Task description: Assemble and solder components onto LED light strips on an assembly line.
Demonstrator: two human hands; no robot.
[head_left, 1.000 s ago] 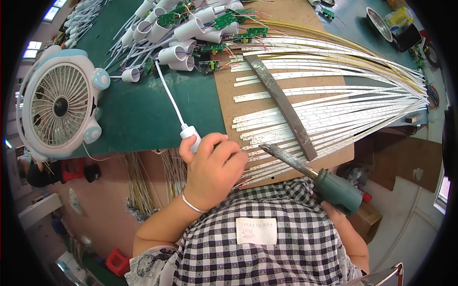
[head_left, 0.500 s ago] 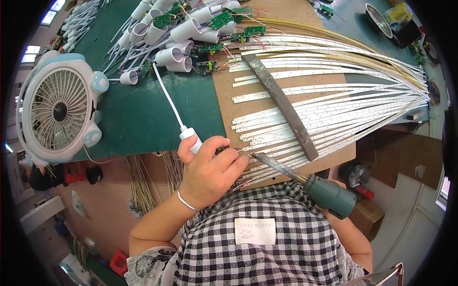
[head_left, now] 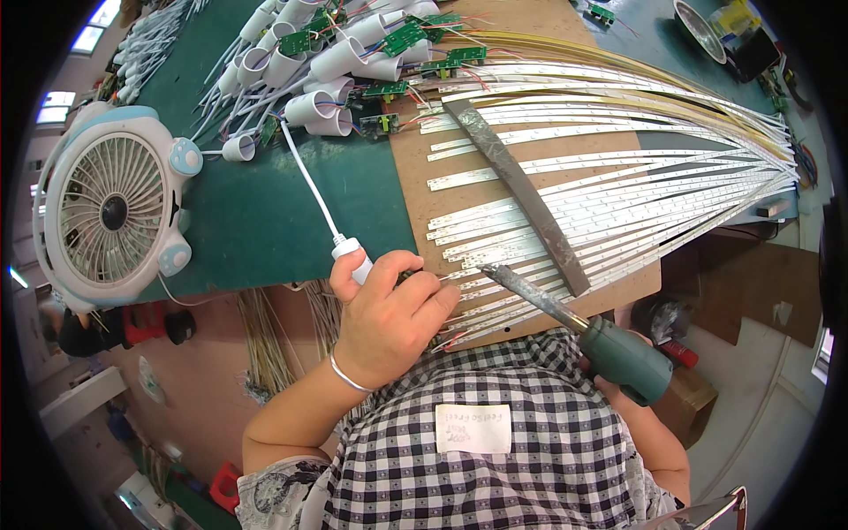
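My left hand (head_left: 386, 311) is closed round a white plastic tube (head_left: 352, 256) with a white cable running up from its end. A bit of a green circuit board (head_left: 405, 277) shows between the fingers, beside the ends of the lowest LED strips (head_left: 495, 296). My right hand (head_left: 609, 386), mostly hidden behind the handle, grips a soldering iron (head_left: 627, 358) with a thick green handle. Its grey tip lies over the strip ends, a little right of my left fingers. A dark metal bar (head_left: 517, 190) rests across the fanned-out strips.
White tubes (head_left: 340, 57) with cables and circuit boards (head_left: 402, 39) are heaped at the far side. On the left stands a white and blue fan (head_left: 115, 212). A brown board (head_left: 424, 168) lies under the strips. At the far right is a metal bowl (head_left: 698, 31).
The soldering iron has moved slightly right, its tip drawing away from my left fingers and a little farther up over the strips. My left hand has kept its place and hold.
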